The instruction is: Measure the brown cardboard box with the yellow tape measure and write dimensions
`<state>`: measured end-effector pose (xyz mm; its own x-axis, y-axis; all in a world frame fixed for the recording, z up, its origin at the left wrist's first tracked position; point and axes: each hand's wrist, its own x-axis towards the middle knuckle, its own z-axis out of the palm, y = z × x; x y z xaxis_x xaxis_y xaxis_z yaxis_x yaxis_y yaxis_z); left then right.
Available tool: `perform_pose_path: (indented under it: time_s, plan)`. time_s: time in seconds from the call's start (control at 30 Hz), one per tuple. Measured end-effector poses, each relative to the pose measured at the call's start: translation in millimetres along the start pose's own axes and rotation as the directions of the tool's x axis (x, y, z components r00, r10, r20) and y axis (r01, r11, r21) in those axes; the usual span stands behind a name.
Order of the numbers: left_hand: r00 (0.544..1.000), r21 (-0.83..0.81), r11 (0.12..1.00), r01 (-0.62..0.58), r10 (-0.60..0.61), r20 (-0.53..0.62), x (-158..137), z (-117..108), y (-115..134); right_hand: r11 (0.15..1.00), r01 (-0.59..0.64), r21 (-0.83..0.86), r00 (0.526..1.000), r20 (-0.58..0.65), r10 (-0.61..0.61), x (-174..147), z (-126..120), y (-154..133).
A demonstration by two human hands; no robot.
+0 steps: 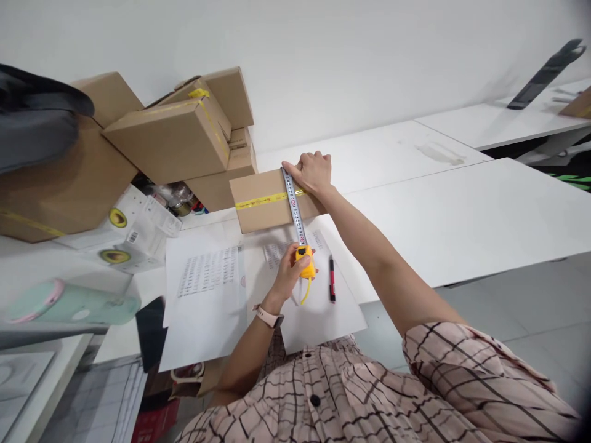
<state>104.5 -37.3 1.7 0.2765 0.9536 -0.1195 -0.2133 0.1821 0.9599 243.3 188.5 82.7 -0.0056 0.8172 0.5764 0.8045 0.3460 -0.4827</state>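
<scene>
My left hand (292, 266) is closed round the yellow case of a tape measure (305, 262), thumb on its front, with a yellow strap hanging below. The metal blade runs out from the case across a small cardboard box (264, 212) sealed with yellow tape. At the blade's far end, my right hand (314, 172) pinches the tip with its thumb against the box's far edge; its other fingers are curled. Beneath the case lie printed sheets (323, 320), and a red and black pen (332, 280) rests on them to the right.
Stacked cardboard boxes (170, 138) stand at the back left. Avocado-printed white boxes (133, 227) and a mint-green bottle (78, 303) are on the left. More printed paper (203, 307) lies left of my left hand. A dark bottle (545, 77) stands far right on the white table (415, 197).
</scene>
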Motion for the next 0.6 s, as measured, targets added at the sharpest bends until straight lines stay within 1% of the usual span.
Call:
perform_pose_path:
  time_s: [0.17,0.27,0.37,0.5,0.6]
  plan:
    - [0.998,0.07,0.996,-0.061,0.063,-0.029,5.6,1.4,-12.6,0.999,-0.023,-0.028,1.0,0.009,0.023,-0.3,1.3,-0.2]
    - [0.998,0.073,0.996,-0.059,0.061,-0.025,8.5,0.2,-16.1,1.0,-0.008,-0.002,1.0,0.002,0.008,-0.9,5.0,2.2]
    - [0.998,0.073,0.996,-0.054,0.055,-0.017,5.7,-0.4,-14.4,1.0,-0.008,0.011,1.0,-0.008,0.008,-1.9,7.1,3.3]
    - [0.997,0.002,0.997,-0.072,0.072,-0.021,-16.5,-4.3,-13.8,1.0,-0.007,-0.023,1.0,-0.028,0.006,-9.0,2.0,-0.5]
    - [0.992,0.003,0.995,-0.105,0.104,-0.076,-43.2,-13.4,-24.6,0.997,0.003,-0.077,0.997,-0.072,-0.009,-30.5,-2.5,-3.4]
